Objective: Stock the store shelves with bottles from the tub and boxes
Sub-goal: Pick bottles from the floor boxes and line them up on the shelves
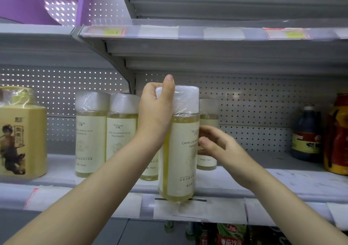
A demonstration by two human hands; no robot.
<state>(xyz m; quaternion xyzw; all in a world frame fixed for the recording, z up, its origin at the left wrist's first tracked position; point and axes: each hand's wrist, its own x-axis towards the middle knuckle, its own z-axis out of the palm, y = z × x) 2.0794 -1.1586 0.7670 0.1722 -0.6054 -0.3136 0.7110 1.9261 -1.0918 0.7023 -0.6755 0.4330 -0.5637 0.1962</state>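
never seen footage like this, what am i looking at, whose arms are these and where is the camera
No machine here: these are a person's bare arms, filmed by one wide-angle camera worn on their head, facing a store shelf. The left hand grips the plastic-wrapped top of a pale yellow bottle at the shelf's front edge. The right hand is open beside it; whether it touches is unclear. On the shelf stand matching bottles, a yellow jug at the left and a dark bottle at the right.
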